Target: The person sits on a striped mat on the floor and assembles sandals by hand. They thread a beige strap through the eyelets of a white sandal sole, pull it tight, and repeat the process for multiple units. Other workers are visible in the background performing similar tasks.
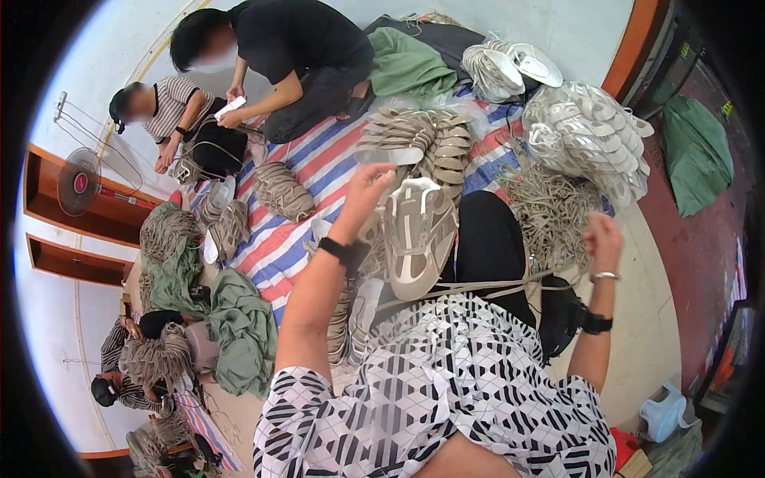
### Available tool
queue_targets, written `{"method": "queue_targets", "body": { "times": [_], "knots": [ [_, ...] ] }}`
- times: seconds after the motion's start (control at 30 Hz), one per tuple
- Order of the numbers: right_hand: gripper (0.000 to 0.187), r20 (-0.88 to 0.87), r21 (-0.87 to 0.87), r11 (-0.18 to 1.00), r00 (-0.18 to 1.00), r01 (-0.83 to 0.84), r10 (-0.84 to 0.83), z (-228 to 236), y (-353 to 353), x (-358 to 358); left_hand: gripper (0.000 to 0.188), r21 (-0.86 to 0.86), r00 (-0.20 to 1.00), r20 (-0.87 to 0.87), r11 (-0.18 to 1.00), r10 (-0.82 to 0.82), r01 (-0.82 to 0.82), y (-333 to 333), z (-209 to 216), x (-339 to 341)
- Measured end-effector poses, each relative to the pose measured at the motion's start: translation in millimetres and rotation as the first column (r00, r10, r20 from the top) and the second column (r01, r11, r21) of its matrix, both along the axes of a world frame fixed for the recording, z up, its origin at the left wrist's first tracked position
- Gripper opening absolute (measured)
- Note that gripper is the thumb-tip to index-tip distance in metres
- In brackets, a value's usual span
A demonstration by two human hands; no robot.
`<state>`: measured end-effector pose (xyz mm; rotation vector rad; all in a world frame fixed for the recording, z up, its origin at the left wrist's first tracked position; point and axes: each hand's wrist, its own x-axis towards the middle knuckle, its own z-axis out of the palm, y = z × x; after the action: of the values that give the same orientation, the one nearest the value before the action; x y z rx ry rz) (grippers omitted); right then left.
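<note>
Over the striped mat (307, 171), the left hand (365, 190) pinches the beige sneaker (418, 237), while the right hand (603, 237) closes around its taut shoelace (478, 287).

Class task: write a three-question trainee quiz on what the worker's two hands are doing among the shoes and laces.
1. True or false: the left hand is raised above the beige shoe.
2. Which hand pulls the beige lace taut? A left, B right, C neither.
3. Fill in: the pile of loose laces lies on the person's ____ side.

Key: 1 true. 2 B, the right hand has its grip closed with the lace running towards it. 3 right.
</note>
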<state>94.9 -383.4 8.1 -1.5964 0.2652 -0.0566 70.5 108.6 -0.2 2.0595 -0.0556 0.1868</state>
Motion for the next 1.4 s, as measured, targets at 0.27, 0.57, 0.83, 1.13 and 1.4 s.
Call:
{"method": "queue_targets", "body": {
  "times": [0.27, 0.57, 0.83, 1.13, 1.4],
  "knots": [
    [0.04, 0.219, -0.25, 0.789, 0.761, -0.561, 0.611, -8, 208, 4, 0.043, -0.243, 0.944, -0.325, 0.96, 0.058, -0.143, -49, -1, -40],
    [0.028, -0.128, -0.848, 0.231, 0.607, -0.477, 0.784, -24, 247, 11, 0.041, 0.306, 0.957, 0.031, 0.909, 0.29, -0.285, -92, -17, -50],
    [0.03, -0.13, -0.835, 0.252, 0.62, -0.49, 0.774, -13, 231, 7, 0.049, 0.097, 0.985, -0.086, 0.986, 0.147, -0.138, -77, -30, -49],
    [0.022, -0.172, -0.211, 0.174, 0.212, -0.962, 0.962, 108, 166, -29, 0.049, -0.115, 0.988, 0.147, 0.992, -0.04, 0.057, -95, 54, -95],
    [0.032, 0.362, 0.197, 0.659, 0.679, -0.726, 0.639, 150, 92, -21, 0.03, -0.538, 0.829, -0.165, 0.754, -0.534, 0.378, -108, 137, -114]
  ]
}}
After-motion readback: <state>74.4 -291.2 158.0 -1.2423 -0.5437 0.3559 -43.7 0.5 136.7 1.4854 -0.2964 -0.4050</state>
